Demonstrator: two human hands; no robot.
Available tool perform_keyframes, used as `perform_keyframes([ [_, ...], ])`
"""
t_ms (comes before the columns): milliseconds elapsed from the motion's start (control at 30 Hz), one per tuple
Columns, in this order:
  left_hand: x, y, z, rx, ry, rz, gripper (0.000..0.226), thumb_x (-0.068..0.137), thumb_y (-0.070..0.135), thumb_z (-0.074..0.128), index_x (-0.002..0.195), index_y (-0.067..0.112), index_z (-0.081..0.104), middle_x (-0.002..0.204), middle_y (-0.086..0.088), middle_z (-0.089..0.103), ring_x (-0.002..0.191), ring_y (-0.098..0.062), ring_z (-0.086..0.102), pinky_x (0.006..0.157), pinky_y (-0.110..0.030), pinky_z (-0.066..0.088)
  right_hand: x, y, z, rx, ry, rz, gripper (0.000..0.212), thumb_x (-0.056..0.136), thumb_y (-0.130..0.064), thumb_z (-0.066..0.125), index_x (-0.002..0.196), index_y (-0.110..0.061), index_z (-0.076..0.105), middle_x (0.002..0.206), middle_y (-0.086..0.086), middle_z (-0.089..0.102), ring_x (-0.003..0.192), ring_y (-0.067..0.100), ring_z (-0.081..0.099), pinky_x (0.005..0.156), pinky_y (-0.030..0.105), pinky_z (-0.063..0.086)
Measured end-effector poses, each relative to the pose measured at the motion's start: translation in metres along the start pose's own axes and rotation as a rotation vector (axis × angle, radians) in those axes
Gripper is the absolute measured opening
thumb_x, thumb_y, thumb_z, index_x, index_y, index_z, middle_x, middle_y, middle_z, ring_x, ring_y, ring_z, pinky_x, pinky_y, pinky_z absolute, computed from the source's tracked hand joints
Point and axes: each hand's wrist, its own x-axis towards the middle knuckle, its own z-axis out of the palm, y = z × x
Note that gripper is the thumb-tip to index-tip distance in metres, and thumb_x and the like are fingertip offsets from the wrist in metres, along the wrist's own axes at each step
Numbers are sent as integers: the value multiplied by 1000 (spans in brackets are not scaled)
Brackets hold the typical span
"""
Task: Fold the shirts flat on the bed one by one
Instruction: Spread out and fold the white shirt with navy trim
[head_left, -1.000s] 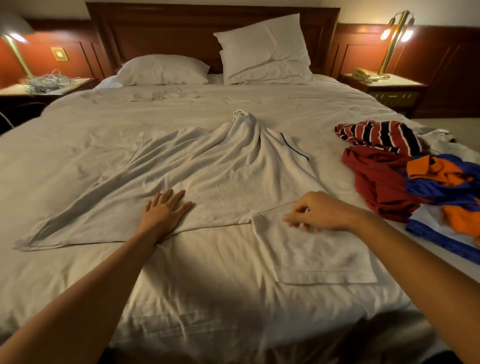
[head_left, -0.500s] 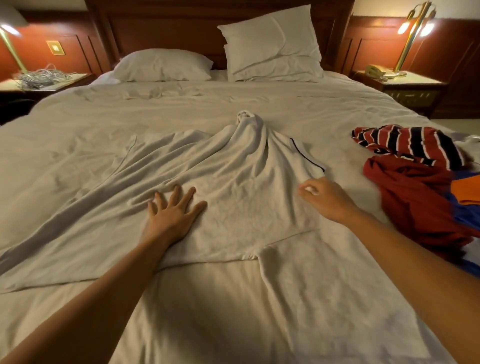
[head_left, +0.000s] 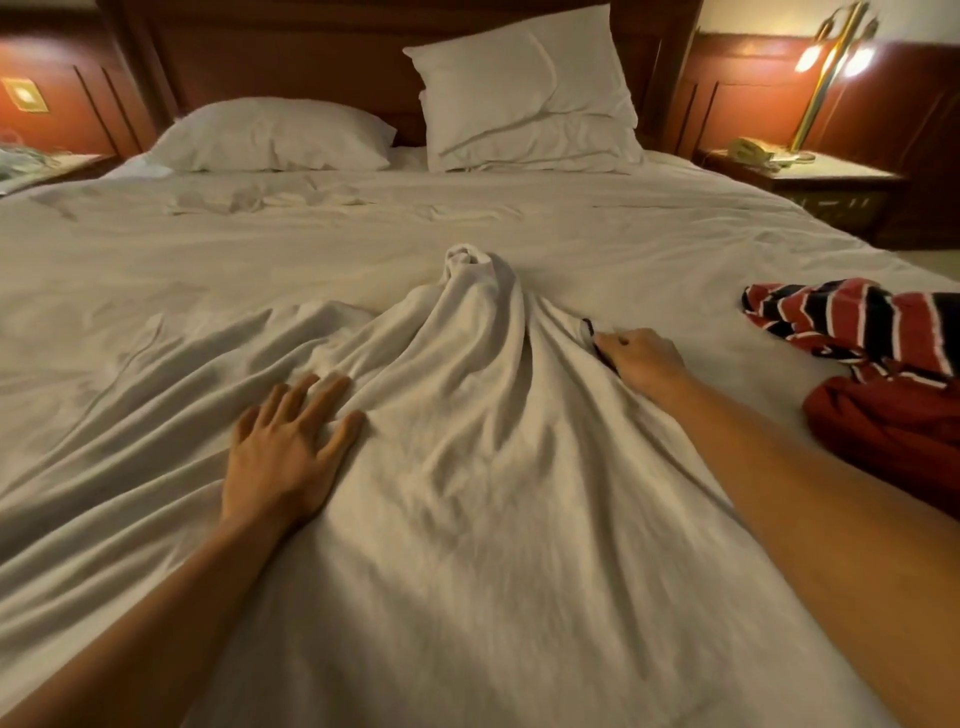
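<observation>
Our R hand (head_left: 641, 358) pinches white shirt (head_left: 467, 441) at edge w/ dark trim (head_left: 588, 327), fingers curled. Our L hand (head_left: 291, 452) lies flat on shirt, fingers spread, pressing cloth down. Shirt sits bunched up in mid of bed (head_left: 156, 260), far end scrunched into small lump. On R side of bed: striped shirt (head_left: 852, 322) & red shirt (head_left: 893, 436), touching. 2 white pillows (head_left: 275, 135) by headboard (head_left: 291, 57). On R, lamp (head_left: 831, 62) + phone (head_left: 750, 150) on side table (head_left: 841, 174).

I count three shirts: white shirt (head_left: 467, 441), striped shirt (head_left: 857, 322), red shirt (head_left: 893, 421). Two pillows: flat pillow (head_left: 270, 135), propped pillow (head_left: 524, 88). One lamp (head_left: 826, 62), one phone (head_left: 750, 150).
</observation>
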Motion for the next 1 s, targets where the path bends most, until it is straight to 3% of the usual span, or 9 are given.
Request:
perform_keyframes([
  [100, 1, -1, 3, -12, 17, 5, 69, 91, 76, 12, 152, 47, 27, 160, 11, 32, 149, -17, 25, 120, -42, 18, 9, 10, -3, -32, 65, 1, 43, 97, -46, 54, 92, -5, 66, 107, 25, 66, 99, 38, 62, 72, 32, 38],
  [233, 0, -1, 2, -2, 8, 8, 69, 92, 77, 11, 152, 47, 26, 160, 10, 32, 149, -17, 24, 121, -42, 17, 12, 61, -46, -122, 244, 234, 50, 98, -45, 55, 106, 4, 66, 112, 27, 66, 103, 39, 61, 73, 34, 34],
  [300, 0, -1, 2, 1, -2, 2, 70, 91, 77, 11, 152, 46, 26, 160, 9, 32, 149, -18, 24, 121, -42, 16, 6, 81, -57, -157, 211, 284, 53, 99, -46, 52, 109, 5, 65, 116, 26, 64, 106, 39, 59, 76, 35, 33],
  [467, -1, 0, -1, 9, -9, -13, 70, 91, 75, 9, 153, 46, 26, 160, 9, 31, 150, -19, 24, 122, -41, 16, -32, 73, -52, 204, 192, 274, 50, 98, -46, 53, 120, -2, 63, 124, 23, 62, 113, 41, 57, 90, 40, 43],
  [567, -5, 2, -7, -24, -12, -25, 70, 92, 73, 9, 154, 43, 25, 161, 3, 30, 149, -21, 25, 121, -42, 17, -79, 62, -46, 366, 272, 297, 58, 96, -47, 55, 134, -3, 53, 132, 21, 58, 120, 40, 54, 96, 43, 43],
  [667, -17, 6, -16, -61, -30, -52, 71, 91, 72, 10, 156, 44, 17, 165, -4, 19, 151, -26, 20, 123, -44, 13, -134, 55, -41, 358, 250, 282, 77, 92, -54, 59, 148, -7, 34, 140, 24, 49, 123, 42, 51, 100, 47, 45],
  [800, -44, 9, -26, -60, -51, -109, 68, 95, 70, 11, 157, 42, 9, 167, -5, 2, 154, -26, 3, 124, -46, 5, -184, 43, -49, 348, 240, 300, 96, 86, -60, 64, 157, -22, 12, 142, 31, 35, 116, 47, 50, 93, 43, 44],
  [900, -69, 12, -35, -56, -88, -141, 73, 90, 70, 10, 157, 41, 7, 167, -5, -4, 154, -24, -3, 124, -45, -1, -211, 38, -51, 331, 167, 217, 96, 82, -67, 62, 154, -26, 13, 136, 26, 49, 115, 47, 53, 88, 44, 43],
  [1000, -94, 12, -45, -57, -112, -131, 68, 95, 67, 17, 157, 42, 5, 167, -6, -4, 154, -23, -6, 124, -43, -5, -237, 51, -52, 219, 75, 117, 76, 85, -48, 72, 142, -24, 29, 125, 14, 62, 108, 42, 60, 78, 39, 44],
])
